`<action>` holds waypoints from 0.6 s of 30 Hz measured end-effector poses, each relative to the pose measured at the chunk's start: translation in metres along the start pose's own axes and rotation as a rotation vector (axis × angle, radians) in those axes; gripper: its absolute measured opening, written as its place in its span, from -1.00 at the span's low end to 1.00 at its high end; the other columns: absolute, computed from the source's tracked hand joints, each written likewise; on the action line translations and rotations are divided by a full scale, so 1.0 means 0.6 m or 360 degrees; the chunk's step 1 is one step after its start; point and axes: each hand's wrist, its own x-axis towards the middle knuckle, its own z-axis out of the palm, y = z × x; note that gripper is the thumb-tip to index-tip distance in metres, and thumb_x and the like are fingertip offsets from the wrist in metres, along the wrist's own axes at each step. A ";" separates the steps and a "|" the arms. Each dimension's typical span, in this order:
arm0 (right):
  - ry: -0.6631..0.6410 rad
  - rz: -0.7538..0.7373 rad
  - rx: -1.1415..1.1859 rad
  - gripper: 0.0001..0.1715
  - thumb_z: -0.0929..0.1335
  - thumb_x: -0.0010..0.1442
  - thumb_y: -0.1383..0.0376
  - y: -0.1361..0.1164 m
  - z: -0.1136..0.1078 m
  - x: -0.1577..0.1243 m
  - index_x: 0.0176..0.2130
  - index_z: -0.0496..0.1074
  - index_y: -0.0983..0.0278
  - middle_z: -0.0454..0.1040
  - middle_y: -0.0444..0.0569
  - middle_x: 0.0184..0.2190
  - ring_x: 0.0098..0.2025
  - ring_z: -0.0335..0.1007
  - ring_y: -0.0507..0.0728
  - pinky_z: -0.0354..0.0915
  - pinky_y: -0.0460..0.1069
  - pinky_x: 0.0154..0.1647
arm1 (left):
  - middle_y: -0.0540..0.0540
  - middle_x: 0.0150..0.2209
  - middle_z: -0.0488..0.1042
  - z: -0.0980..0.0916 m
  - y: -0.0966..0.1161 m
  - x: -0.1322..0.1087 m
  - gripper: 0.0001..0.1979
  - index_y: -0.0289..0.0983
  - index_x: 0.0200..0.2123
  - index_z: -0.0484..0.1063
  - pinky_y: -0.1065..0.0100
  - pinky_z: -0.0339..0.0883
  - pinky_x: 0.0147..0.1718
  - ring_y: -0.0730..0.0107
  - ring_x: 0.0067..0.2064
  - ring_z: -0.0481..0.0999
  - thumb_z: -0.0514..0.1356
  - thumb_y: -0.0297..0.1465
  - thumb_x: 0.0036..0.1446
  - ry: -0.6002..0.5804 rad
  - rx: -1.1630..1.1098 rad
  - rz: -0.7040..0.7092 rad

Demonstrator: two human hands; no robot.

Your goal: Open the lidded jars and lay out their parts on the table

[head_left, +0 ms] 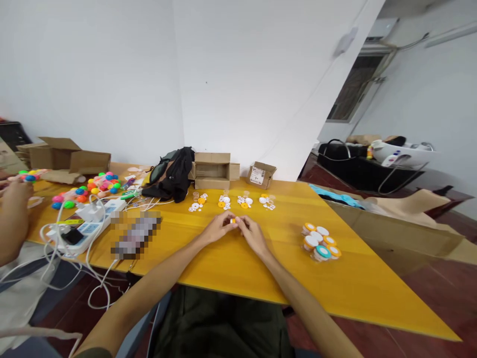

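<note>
My left hand (218, 227) and my right hand (251, 231) meet over the middle of the yellow table (261, 268). Both pinch a small orange and white part (233, 221) between their fingertips, just above the tabletop. Beyond my hands lie several small groups of white and orange gears and discs (233, 201), spread in a row. To the right of my right hand sits a cluster of small round containers (320, 241) with white, orange and teal lids.
Two open cardboard boxes (212, 170) (261, 174) and a black bag (173, 175) stand at the table's back edge. A power strip with cables (87, 226) and colourful balls (100, 185) lie at the left, where another person's arm (13, 219) reaches in. A large flat carton (395, 223) lies on the right.
</note>
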 end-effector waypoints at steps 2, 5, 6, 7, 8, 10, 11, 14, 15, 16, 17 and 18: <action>0.0006 -0.0011 -0.0038 -0.40 0.19 0.20 -0.23 -0.002 -0.002 -0.001 -0.43 0.39 0.18 0.41 -0.14 -0.58 -0.51 0.31 0.11 0.28 0.01 -0.40 | -0.06 -0.24 0.54 0.000 0.003 0.000 -0.63 -0.24 -0.20 0.43 0.29 0.37 -0.13 0.30 -0.20 0.51 0.25 -0.06 0.13 -0.0009 -0.0025 -0.0012; 0.0021 -0.0021 -0.0027 -0.46 0.19 0.22 -0.18 0.000 -0.003 0.000 -0.41 0.38 0.17 0.46 -0.11 -0.54 -0.47 0.38 0.14 0.34 0.03 -0.34 | -0.04 -0.27 0.52 0.000 0.005 0.001 -0.62 -0.23 -0.24 0.40 0.30 0.35 -0.13 0.32 -0.22 0.49 0.22 -0.03 0.14 0.0014 -0.0065 -0.0057; 0.0030 -0.0029 0.0004 -0.50 0.22 0.20 -0.16 0.002 -0.002 0.000 -0.37 0.40 0.17 0.51 -0.09 -0.48 -0.42 0.42 0.16 0.37 0.04 -0.30 | -0.03 -0.31 0.51 -0.001 0.005 0.002 -0.62 -0.23 -0.26 0.40 0.30 0.35 -0.14 0.33 -0.25 0.48 0.21 -0.02 0.14 0.0034 -0.0059 -0.0075; 0.0039 -0.0037 0.0041 -0.54 0.26 0.18 -0.13 0.005 0.000 0.001 -0.32 0.41 0.18 0.55 -0.06 -0.42 -0.36 0.46 0.17 0.39 0.05 -0.25 | -0.01 -0.34 0.49 -0.001 0.005 0.003 -0.62 -0.23 -0.29 0.38 0.31 0.34 -0.15 0.34 -0.27 0.46 0.19 -0.01 0.15 0.0054 -0.0048 -0.0095; 0.0045 -0.0044 0.0081 -0.57 0.29 0.16 -0.11 0.008 0.002 0.001 -0.27 0.41 0.18 0.57 -0.04 -0.35 -0.30 0.49 0.18 0.40 0.06 -0.20 | 0.00 -0.38 0.46 -0.002 0.005 0.004 -0.63 -0.23 -0.31 0.37 0.32 0.33 -0.17 0.36 -0.31 0.44 0.17 -0.01 0.16 0.0078 -0.0036 -0.0114; 0.0046 -0.0048 0.0144 -0.60 0.35 0.13 -0.06 0.013 0.007 0.001 -0.20 0.41 0.18 0.59 -0.01 -0.28 -0.24 0.51 0.18 0.42 0.06 -0.15 | 0.03 -0.43 0.42 -0.003 0.006 0.006 -0.63 -0.22 -0.36 0.34 0.33 0.32 -0.22 0.38 -0.35 0.40 0.13 -0.01 0.18 0.0124 -0.0020 -0.0153; 0.0043 -0.0056 0.0163 -0.60 0.36 0.12 -0.04 0.015 0.009 0.001 -0.18 0.41 0.18 0.59 -0.01 -0.25 -0.23 0.51 0.17 0.42 0.06 -0.15 | 0.04 -0.44 0.40 -0.003 0.008 0.006 -0.63 -0.21 -0.37 0.32 0.33 0.31 -0.24 0.38 -0.37 0.39 0.11 -0.01 0.18 0.0144 -0.0014 -0.0171; 0.0054 -0.0092 0.0193 -0.57 0.40 0.08 -0.01 0.018 0.014 0.001 -0.13 0.40 0.18 0.58 0.01 -0.16 -0.22 0.51 0.16 0.43 0.06 -0.15 | 0.05 -0.44 0.38 -0.004 0.013 0.006 -0.62 -0.20 -0.38 0.30 0.34 0.31 -0.27 0.37 -0.37 0.37 0.08 0.00 0.19 0.0196 0.0021 -0.0195; 0.0063 -0.0091 0.0191 -0.54 0.40 0.07 -0.01 0.017 0.014 0.001 -0.12 0.40 0.18 0.57 0.02 -0.15 -0.22 0.50 0.16 0.43 0.06 -0.17 | 0.05 -0.44 0.37 -0.003 0.015 0.005 -0.63 -0.20 -0.38 0.30 0.35 0.31 -0.28 0.37 -0.37 0.37 0.07 -0.01 0.19 0.0211 0.0036 -0.0192; 0.0072 -0.0082 0.0182 -0.53 0.40 0.07 -0.03 0.016 0.013 0.001 -0.11 0.40 0.19 0.57 0.02 -0.16 -0.23 0.50 0.16 0.43 0.05 -0.19 | 0.05 -0.44 0.37 -0.003 0.016 0.005 -0.64 -0.20 -0.39 0.29 0.35 0.31 -0.27 0.37 -0.36 0.37 0.07 -0.02 0.20 0.0222 0.0052 -0.0185; 0.0074 -0.0064 0.0165 -0.53 0.39 0.09 -0.04 0.015 0.012 0.001 -0.12 0.40 0.19 0.57 0.01 -0.19 -0.25 0.50 0.16 0.42 0.05 -0.20 | 0.05 -0.44 0.36 -0.003 0.017 0.004 -0.65 -0.19 -0.39 0.29 0.35 0.31 -0.27 0.37 -0.36 0.37 0.06 -0.03 0.21 0.0228 0.0067 -0.0178; 0.0061 -0.0046 0.0135 -0.56 0.37 0.11 -0.06 0.013 0.009 0.001 -0.16 0.41 0.19 0.57 0.00 -0.25 -0.29 0.48 0.15 0.41 0.05 -0.22 | 0.05 -0.45 0.36 -0.003 0.017 0.004 -0.66 -0.19 -0.40 0.28 0.35 0.31 -0.26 0.38 -0.36 0.37 0.06 -0.04 0.22 0.0231 0.0081 -0.0170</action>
